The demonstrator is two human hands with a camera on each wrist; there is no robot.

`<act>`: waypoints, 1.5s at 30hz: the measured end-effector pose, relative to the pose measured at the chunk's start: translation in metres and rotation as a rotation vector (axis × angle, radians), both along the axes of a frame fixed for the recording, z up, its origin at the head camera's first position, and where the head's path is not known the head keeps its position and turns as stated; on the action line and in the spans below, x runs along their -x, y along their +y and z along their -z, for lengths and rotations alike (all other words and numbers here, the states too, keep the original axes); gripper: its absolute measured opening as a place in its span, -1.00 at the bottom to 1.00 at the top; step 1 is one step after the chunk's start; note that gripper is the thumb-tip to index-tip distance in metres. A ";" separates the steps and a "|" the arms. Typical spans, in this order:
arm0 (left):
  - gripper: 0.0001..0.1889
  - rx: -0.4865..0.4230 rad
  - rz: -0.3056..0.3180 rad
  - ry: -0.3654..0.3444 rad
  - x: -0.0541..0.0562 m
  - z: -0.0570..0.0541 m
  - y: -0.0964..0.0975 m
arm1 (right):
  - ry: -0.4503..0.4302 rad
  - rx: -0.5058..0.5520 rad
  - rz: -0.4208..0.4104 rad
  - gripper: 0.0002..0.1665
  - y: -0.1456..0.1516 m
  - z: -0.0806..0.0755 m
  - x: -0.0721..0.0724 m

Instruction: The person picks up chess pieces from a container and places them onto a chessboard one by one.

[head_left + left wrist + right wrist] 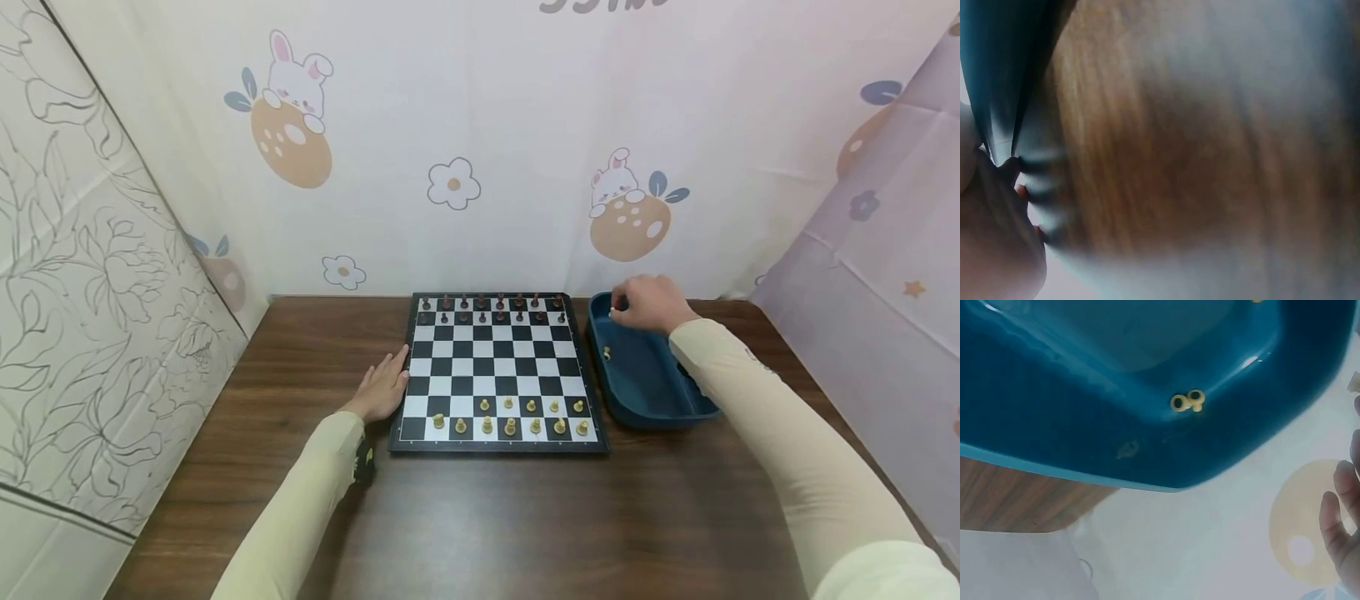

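A magnetic-looking black-and-white chessboard (480, 358) lies flat on the table. Dark red chess pieces (482, 302) fill two rows at its far side; yellow pieces (510, 427) stand in two rows nearest me. My left hand (380, 390) rests at the board's left edge, fingers extended and fingertips touching it. Over the far left corner of a blue tray (652, 422), my right hand (651, 302) pinches a small pale chess piece (1354, 382), mostly hidden. Inside the tray, small yellow pieces (1195, 397) lie near the wall.
The brown wooden table (480, 517) extends around the board and tray. Behind it hangs a pale curtain (510, 233) with rabbit and flower prints. A white panel with line-drawn flowers (112, 250) stands at the left, and a lilac cloth (877, 250) hangs at the right.
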State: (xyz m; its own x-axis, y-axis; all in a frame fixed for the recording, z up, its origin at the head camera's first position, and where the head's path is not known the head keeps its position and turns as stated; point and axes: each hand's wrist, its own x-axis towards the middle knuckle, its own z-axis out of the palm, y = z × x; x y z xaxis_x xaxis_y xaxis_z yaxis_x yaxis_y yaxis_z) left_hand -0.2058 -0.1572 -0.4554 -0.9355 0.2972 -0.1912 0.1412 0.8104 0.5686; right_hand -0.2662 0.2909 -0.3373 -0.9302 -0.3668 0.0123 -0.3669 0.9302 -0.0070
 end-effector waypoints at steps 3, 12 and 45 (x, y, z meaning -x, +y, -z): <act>-0.43 -0.001 -0.004 0.005 0.000 0.001 0.000 | 0.026 0.009 -0.019 -0.85 -0.006 -0.004 -0.002; -0.42 0.014 -0.024 -0.003 -0.002 0.006 -0.001 | 0.047 0.023 -0.074 -0.85 -0.032 -0.001 -0.002; -0.42 0.023 -0.031 -0.002 0.000 0.005 0.002 | -0.047 0.073 -0.287 -0.90 -0.135 0.018 -0.022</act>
State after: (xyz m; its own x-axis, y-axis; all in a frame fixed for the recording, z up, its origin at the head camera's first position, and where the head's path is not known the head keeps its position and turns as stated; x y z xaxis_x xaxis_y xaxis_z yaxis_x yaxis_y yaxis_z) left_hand -0.2062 -0.1556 -0.4606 -0.9439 0.2635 -0.1993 0.1148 0.8273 0.5500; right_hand -0.2439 0.1556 -0.3552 -0.7887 -0.6148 0.0082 -0.6127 0.7848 -0.0934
